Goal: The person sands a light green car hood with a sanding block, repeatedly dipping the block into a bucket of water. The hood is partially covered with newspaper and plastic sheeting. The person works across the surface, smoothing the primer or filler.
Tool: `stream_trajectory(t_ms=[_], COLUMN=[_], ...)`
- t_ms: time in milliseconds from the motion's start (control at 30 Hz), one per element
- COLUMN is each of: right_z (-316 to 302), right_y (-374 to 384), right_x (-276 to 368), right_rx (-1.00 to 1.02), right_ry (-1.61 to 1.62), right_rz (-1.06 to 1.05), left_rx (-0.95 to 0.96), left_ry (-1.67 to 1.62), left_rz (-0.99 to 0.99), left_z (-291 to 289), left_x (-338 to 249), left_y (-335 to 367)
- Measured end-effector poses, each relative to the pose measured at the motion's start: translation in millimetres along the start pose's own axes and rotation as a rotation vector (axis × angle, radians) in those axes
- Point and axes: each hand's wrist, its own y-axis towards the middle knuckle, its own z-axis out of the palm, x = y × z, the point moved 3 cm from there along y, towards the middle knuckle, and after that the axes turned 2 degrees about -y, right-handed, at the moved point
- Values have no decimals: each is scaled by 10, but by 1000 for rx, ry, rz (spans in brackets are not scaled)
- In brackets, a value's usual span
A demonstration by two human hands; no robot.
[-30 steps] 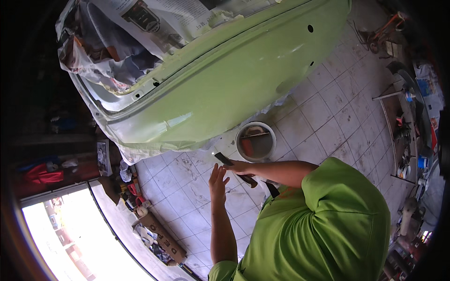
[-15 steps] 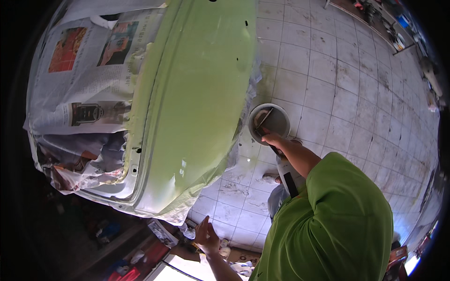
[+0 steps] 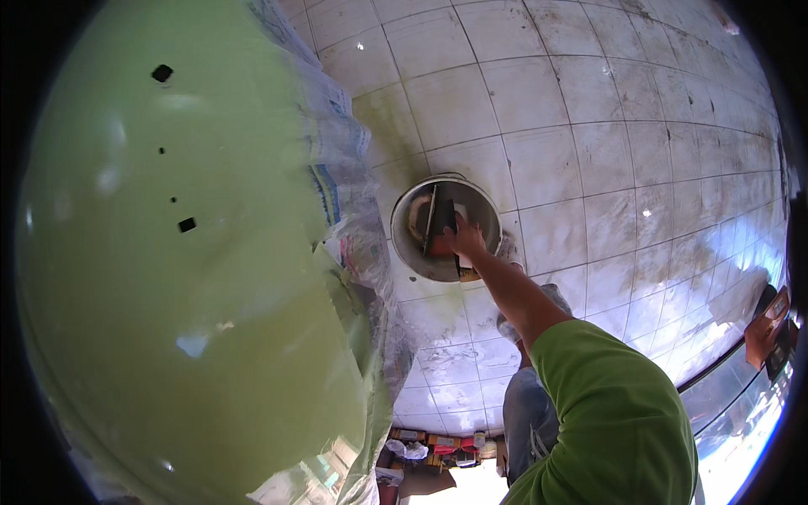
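The right hand (image 3: 465,239) is lying over the opening of a round, pale-rimmed bucket (image 3: 486,209), its fingers pointing inward and touching a long dark bar (image 3: 449,217). The bar is running up from beneath the fingertips, inside the bucket's outline. The view is poor here: I cannot tell whether these fingers are clamping on the bar or only resting against it, nor how the left hand, outside the view, is being held. Just left of the hand, a thin straight strip (image 3: 431,220) is slanting across the bucket, and beyond it a pale curved piece (image 3: 417,217) is lying near the bucket's wall. A reddish piece (image 3: 440,246) is showing right beside the fingertips.

Well to the left of the hand, a large glossy green panel (image 3: 168,295) is filling that side, with crumpled masking sheet (image 3: 358,240) hanging along its nearer edge. Below the hand, a knee in blue jeans (image 3: 528,412) is showing next to the green sleeve (image 3: 606,379). Pale floor tiles (image 3: 606,160) are spreading away above and to the right of the hand.
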Motion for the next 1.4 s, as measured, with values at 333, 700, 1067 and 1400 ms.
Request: stream_trajectory(t_ms=[333,700,1067,1400], right_z=[502,-583,-522,-1872], right_y=[1590,-2660,-5464,-3000], right_x=[-635,1552,2664,3781], right_rx=[19,-347,-488,-574], right_ry=[-209,637,629,714], right_rz=[-148,-569,-869,-867], left_rx=[65,-100,-150,-30], left_ry=[77,16,-134,-4], left_rz=[44,-4,378,442], left_z=[735,56,-488,-512], left_x=[-531,-103,235,8], left_y=[847,18,1366,1564])
